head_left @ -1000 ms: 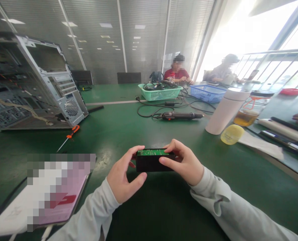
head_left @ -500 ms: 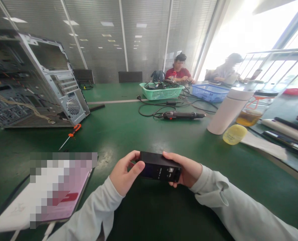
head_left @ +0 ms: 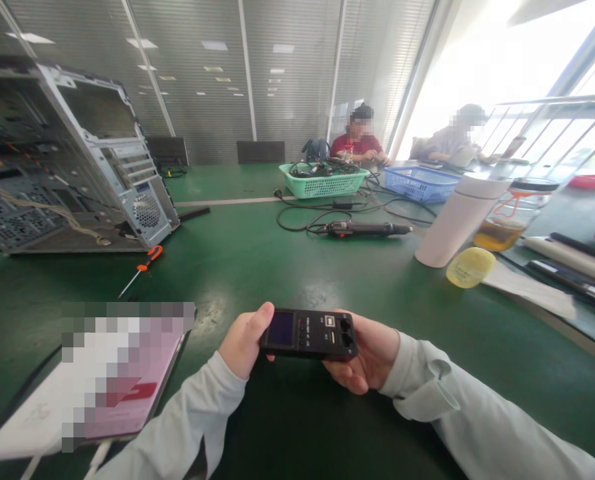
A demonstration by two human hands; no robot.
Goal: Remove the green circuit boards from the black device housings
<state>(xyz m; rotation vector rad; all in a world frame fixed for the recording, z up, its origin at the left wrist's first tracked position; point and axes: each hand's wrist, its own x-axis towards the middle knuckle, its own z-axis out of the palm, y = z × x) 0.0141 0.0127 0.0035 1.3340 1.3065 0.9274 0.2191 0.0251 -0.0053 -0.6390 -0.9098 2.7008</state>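
Observation:
Between my two hands is a small black electronic box [head_left: 313, 333] with a dark screen at its left end and ports and small buttons on the face turned up toward me. My left hand [head_left: 245, 340] grips its left end, thumb on the upper edge by the screen. At the other end my right hand [head_left: 370, 350] holds the box from behind and below, with its fingers curled under it. The box is held over the near part of the green table [head_left: 257, 267]. What its underside looks like is hidden.
At left stand an open computer case [head_left: 102, 160], an orange-handled screwdriver [head_left: 142, 268] and a phone [head_left: 127, 393]. Ahead lie a corded electric screwdriver [head_left: 362, 229] and a green basket [head_left: 322, 183] of cables. A pale bottle [head_left: 457, 223] and yellow container [head_left: 470, 268] stand right. Two people sit beyond.
The black box has been tipped so its face with the screen and ports turns upward. My left thumb has moved to its upper edge, and my right fingers have shifted underneath.

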